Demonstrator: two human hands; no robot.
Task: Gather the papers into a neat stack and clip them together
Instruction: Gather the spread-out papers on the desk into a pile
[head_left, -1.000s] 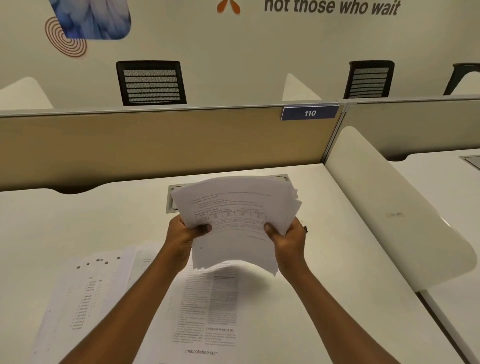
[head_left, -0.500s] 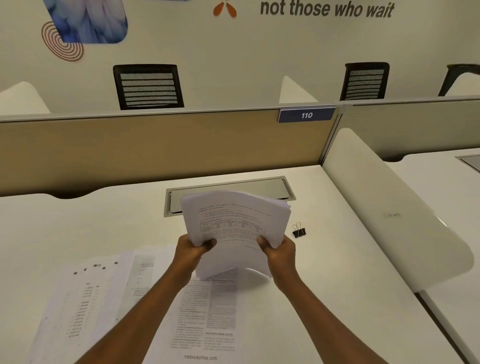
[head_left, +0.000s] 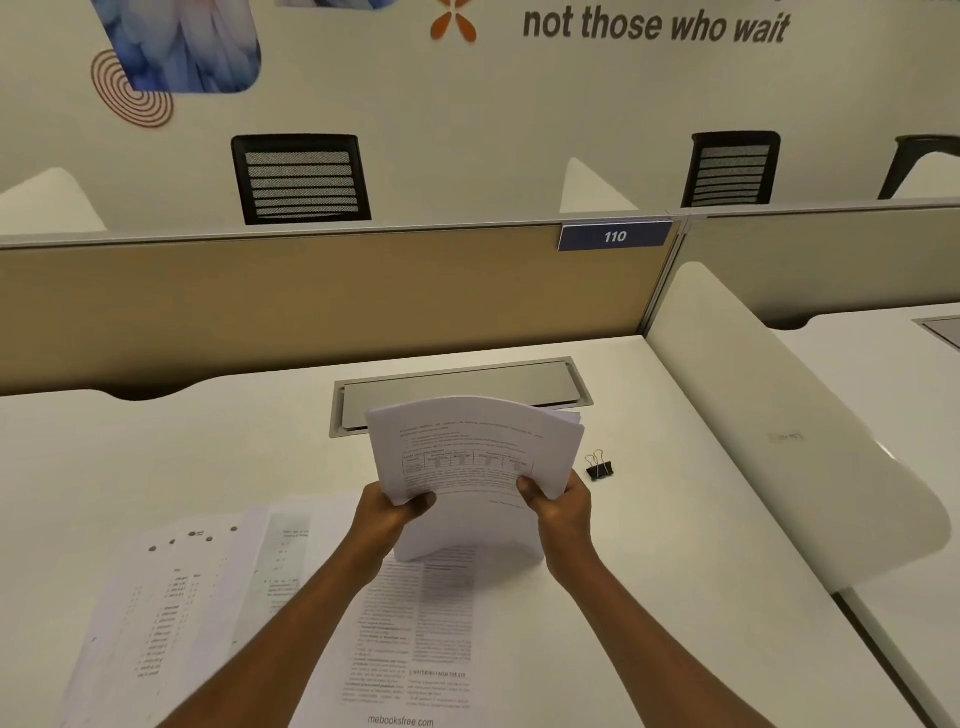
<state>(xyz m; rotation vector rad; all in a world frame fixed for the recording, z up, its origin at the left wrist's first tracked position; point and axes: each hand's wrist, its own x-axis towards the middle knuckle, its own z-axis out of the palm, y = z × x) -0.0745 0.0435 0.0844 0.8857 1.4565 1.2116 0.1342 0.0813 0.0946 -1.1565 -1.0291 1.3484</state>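
Observation:
A thick bundle of printed papers stands upright on its lower edge over the white desk, its top bowed backward. My left hand grips its left side and my right hand grips its right side, thumbs on the front sheet. A small black binder clip lies on the desk just right of the bundle, untouched. Several loose printed sheets lie flat and overlapping on the desk below and left of my hands.
A grey cable-tray lid is set into the desk behind the bundle. A tan partition with a "110" label closes the far side. A white curved divider borders the right. Black chairs stand beyond.
The bundle has come down from the air until its lower edge meets the desk, and its sheets look more even. The binder clip, hidden before, now shows to the right.

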